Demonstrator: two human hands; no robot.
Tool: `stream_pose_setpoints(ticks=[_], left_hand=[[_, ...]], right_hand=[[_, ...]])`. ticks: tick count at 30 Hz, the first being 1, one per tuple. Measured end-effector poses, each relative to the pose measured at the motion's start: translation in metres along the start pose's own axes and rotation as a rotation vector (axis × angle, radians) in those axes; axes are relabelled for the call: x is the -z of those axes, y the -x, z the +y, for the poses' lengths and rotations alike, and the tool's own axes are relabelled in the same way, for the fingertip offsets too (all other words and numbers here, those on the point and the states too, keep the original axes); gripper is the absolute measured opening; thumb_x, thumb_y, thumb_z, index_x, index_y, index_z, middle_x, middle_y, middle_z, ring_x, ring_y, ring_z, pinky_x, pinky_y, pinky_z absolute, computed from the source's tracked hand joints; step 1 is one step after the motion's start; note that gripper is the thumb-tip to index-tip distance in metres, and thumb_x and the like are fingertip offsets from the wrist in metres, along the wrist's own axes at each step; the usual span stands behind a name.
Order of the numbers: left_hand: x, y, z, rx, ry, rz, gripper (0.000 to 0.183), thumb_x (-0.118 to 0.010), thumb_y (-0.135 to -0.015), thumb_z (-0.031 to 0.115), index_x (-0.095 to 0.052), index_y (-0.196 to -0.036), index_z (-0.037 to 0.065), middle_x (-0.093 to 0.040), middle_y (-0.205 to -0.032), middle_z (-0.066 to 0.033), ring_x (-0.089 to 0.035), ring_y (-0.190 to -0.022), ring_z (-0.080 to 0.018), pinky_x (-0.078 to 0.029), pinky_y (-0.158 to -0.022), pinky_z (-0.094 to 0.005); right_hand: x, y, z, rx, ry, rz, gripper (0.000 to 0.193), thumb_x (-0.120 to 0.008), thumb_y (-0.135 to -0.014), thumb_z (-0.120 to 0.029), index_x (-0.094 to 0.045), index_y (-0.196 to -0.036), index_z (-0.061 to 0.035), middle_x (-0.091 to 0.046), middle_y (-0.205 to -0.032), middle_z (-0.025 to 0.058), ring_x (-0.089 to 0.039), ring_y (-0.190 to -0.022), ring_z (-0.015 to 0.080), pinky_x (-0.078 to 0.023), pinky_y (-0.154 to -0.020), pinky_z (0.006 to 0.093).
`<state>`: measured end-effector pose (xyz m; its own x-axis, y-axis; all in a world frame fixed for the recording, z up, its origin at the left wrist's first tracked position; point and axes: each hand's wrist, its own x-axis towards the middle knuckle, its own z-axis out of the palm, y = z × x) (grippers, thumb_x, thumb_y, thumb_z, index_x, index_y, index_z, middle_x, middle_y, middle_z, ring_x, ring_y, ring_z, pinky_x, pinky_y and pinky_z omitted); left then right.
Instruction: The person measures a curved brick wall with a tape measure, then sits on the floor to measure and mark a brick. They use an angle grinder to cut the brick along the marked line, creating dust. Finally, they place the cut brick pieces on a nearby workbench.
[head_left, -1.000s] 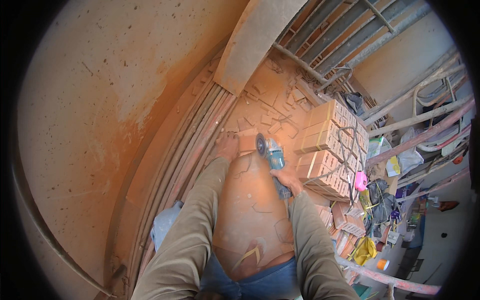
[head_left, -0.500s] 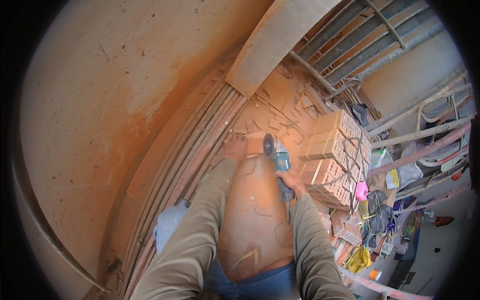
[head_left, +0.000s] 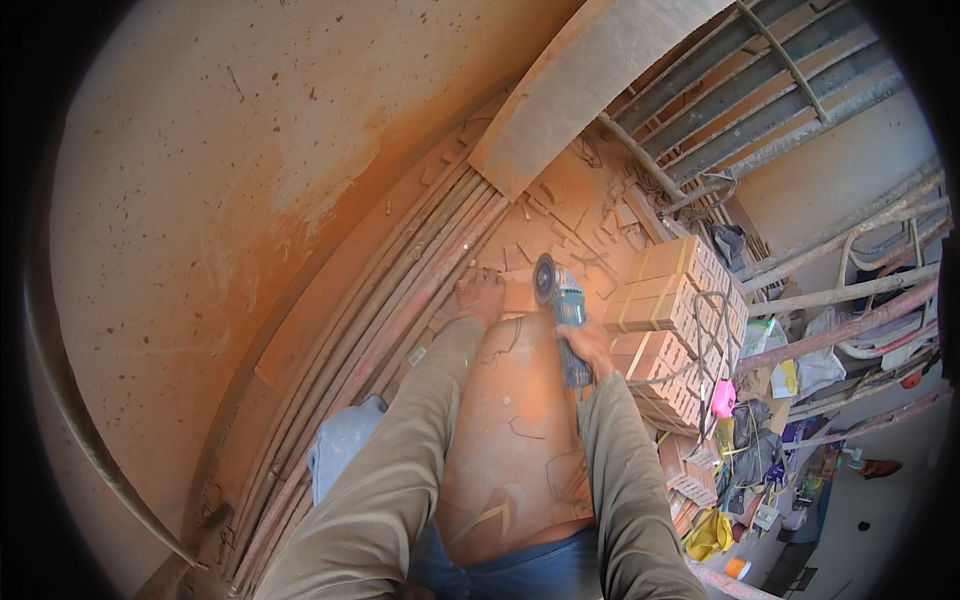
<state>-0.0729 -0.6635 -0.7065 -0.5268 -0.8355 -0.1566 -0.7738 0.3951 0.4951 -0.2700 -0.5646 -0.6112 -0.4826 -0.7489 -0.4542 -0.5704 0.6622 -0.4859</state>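
Note:
My right hand [head_left: 588,346] is wrapped round the body of a teal and black angle grinder [head_left: 569,306]. The grinder's dark round disc [head_left: 544,278] stands on edge at the right end of a flat orange clay brick [head_left: 519,296]. Whether the disc touches the brick I cannot tell. At the brick's left end, my left hand [head_left: 481,297] is closed over it, fingers toward the far side; the underside of the grip is hidden. Below both hands lies a dust-covered, tan rounded surface [head_left: 510,420] between my forearms.
Strapped stacks of clay bricks [head_left: 665,300] stand on the right, with a black cable [head_left: 708,345] over them. Long metal poles [head_left: 400,290] run along the left, beside a dusty wall [head_left: 220,170]. Brick offcuts [head_left: 570,235] litter the floor ahead. Scaffold tubes [head_left: 850,340] cross the far right.
The head view has shifted slightly. My right hand and the grinder have moved a little farther from me, along the brick's right end. My left hand stays on the brick.

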Motion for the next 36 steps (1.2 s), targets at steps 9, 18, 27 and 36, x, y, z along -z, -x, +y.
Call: stream_pose_setpoints(ticks=[9, 18, 27, 36], left_hand=[[-0.015, -0.006, -0.006, 0.05, -0.023, -0.005, 0.036, -0.052, -0.093, 0.011, -0.061, -0.127, 0.003, -0.049, -0.143, -0.0106, -0.035, -0.142, -0.0344, -0.039, -0.106, -0.0547], [-0.012, -0.005, -0.008, 0.024, -0.06, 0.026, 0.034, -0.054, -0.091, 0.011, -0.064, -0.122, 0.001, -0.052, -0.138, -0.0125, -0.038, -0.139, -0.0363, -0.041, -0.105, -0.0495], [0.007, 0.0, -0.001, -0.012, -0.046, -0.031, 0.031, -0.058, -0.088, 0.007, -0.066, -0.117, -0.004, -0.052, -0.136, -0.0159, -0.04, -0.137, -0.0391, -0.043, -0.105, -0.0445], [-0.004, -0.003, -0.008, 0.064, 0.02, 0.002, 0.031, -0.057, -0.09, 0.007, -0.066, -0.118, -0.001, -0.049, -0.139, -0.0165, -0.043, -0.134, -0.0387, -0.041, -0.105, -0.0507]], right_hand=[[-0.007, 0.003, 0.02, 0.009, -0.118, -0.06, 0.042, -0.077, -0.067, -0.02, -0.067, -0.099, 0.006, -0.07, -0.086, 0.0163, -0.068, -0.076, 0.0233, -0.054, -0.07, 0.0357], [-0.012, 0.034, 0.024, 0.001, -0.226, -0.08, 0.038, -0.075, -0.07, -0.017, -0.066, -0.098, 0.0055, -0.069, -0.085, 0.0145, -0.067, -0.074, 0.0236, -0.053, -0.069, 0.0359], [-0.014, 0.046, 0.039, -0.02, -0.151, -0.05, 0.038, -0.076, -0.068, -0.019, -0.067, -0.095, 0.0058, -0.069, -0.081, 0.0134, -0.066, -0.071, 0.0215, -0.053, -0.067, 0.0352], [-0.018, 0.033, 0.03, 0.04, -0.182, -0.065, 0.035, -0.075, -0.067, -0.016, -0.065, -0.093, 0.0051, -0.068, -0.08, 0.0124, -0.065, -0.07, 0.0206, -0.052, -0.065, 0.0347]])
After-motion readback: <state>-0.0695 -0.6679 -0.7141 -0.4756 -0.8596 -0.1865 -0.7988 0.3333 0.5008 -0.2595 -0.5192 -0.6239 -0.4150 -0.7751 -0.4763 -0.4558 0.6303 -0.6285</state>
